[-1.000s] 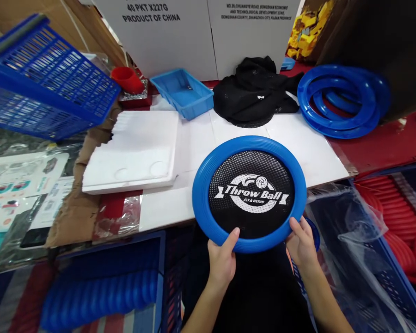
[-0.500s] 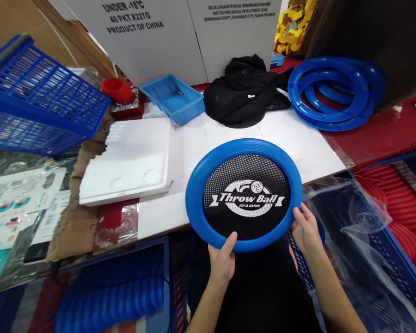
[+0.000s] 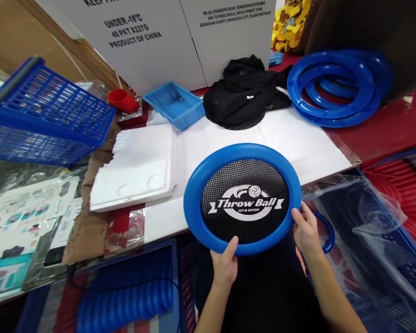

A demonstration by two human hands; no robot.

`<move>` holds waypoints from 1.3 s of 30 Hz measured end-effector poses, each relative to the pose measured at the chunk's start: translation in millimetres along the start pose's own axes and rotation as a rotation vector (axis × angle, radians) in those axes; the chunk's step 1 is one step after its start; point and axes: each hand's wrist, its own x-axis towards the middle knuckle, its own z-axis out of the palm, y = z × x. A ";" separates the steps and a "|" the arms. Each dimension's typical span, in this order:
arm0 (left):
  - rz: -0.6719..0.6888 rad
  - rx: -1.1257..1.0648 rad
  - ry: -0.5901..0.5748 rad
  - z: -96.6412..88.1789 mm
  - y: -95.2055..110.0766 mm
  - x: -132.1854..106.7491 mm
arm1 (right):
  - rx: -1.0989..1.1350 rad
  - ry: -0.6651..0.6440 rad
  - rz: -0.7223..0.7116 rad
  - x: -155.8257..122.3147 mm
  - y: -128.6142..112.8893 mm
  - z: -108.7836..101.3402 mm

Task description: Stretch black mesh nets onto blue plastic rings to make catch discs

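A blue-rimmed throw-ball disc (image 3: 191, 196) with a black mesh centre is held up over the near edge of the white work surface. White lettering on the mesh reads "Throw Ball". My left hand (image 3: 225, 264) grips the rim at the bottom, thumb on top and fingers hidden underneath. On the lower right of the rim, my right hand (image 3: 305, 230) is closed with its thumb on top too. Behind the disc lies a heap of black mesh fabric (image 3: 242, 99). Several loose blue plastic rings (image 3: 327, 121) are stacked at the back right.
A blue tray (image 3: 176, 108), a white foam slab (image 3: 135, 162) and a red cup (image 3: 122, 100) lie to the left, near a blue basket (image 3: 52, 111). Below the edge are blue rings (image 3: 131, 296) in a crate, a plastic-lined crate (image 3: 364, 222) and red rings (image 3: 398, 194).
The disc stays in both hands, in nearly the same place and tilt. The view has shifted slightly, so the things on the left appear a little further right and lower.
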 end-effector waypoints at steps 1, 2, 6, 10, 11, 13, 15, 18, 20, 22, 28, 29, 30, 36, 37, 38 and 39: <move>-0.003 0.003 0.004 0.4 0.1 -0.3 | -0.002 -0.027 0.026 2.8 -1.3 -3.1; -0.004 0.005 0.011 0.6 -0.1 -0.3 | -0.008 -0.056 0.052 6.3 -3.7 -6.3; -0.013 0.005 0.027 -3.6 -1.8 2.0 | -0.050 -0.159 0.081 25.0 -24.1 -16.7; -0.059 0.021 0.016 -14.6 -1.8 3.4 | -0.083 -0.199 0.052 36.0 -52.6 -15.7; -0.071 0.023 0.019 -17.3 -1.8 2.7 | -0.106 -0.206 0.040 35.5 -58.6 -13.4; -0.079 0.022 0.034 -21.2 -2.3 0.2 | -0.178 -0.214 0.002 30.4 -67.7 -7.0; -0.082 0.015 0.053 -23.2 -4.0 -2.3 | -0.253 -0.195 -0.054 22.0 -71.4 -0.5; -0.113 0.011 0.064 -25.9 -6.8 -1.1 | -0.285 -0.145 -0.155 9.8 -66.7 3.1; -0.104 0.027 0.052 -30.7 -5.5 5.0 | -0.262 -0.153 -0.185 6.2 -58.7 -1.2; -0.047 0.072 0.057 -39.4 1.2 14.5 | -0.244 -0.234 -0.156 7.6 -50.8 -9.9; 0.145 0.313 0.135 -79.1 61.1 42.6 | -0.374 -0.549 -0.213 19.8 -68.7 -27.2; 0.162 0.393 0.067 -83.5 74.4 45.5 | -0.408 -0.577 -0.286 19.0 -80.5 -24.5; 0.192 0.493 -0.057 -86.0 87.4 47.8 | -0.455 -0.604 -0.367 16.7 -94.4 -19.8; 0.543 0.977 -0.734 -65.1 137.3 43.6 | -1.134 -0.975 -0.863 -22.0 -177.5 44.5; 0.578 1.029 -0.745 -59.0 140.8 39.8 | -1.231 -1.029 -0.914 -29.1 -184.5 57.9; 0.602 1.075 -0.750 -53.2 143.8 35.4 | -1.314 -1.068 -0.951 -35.0 -188.9 70.7; 0.621 1.115 -0.758 -47.9 146.5 30.5 | -1.372 -1.107 -0.982 -39.4 -191.0 82.3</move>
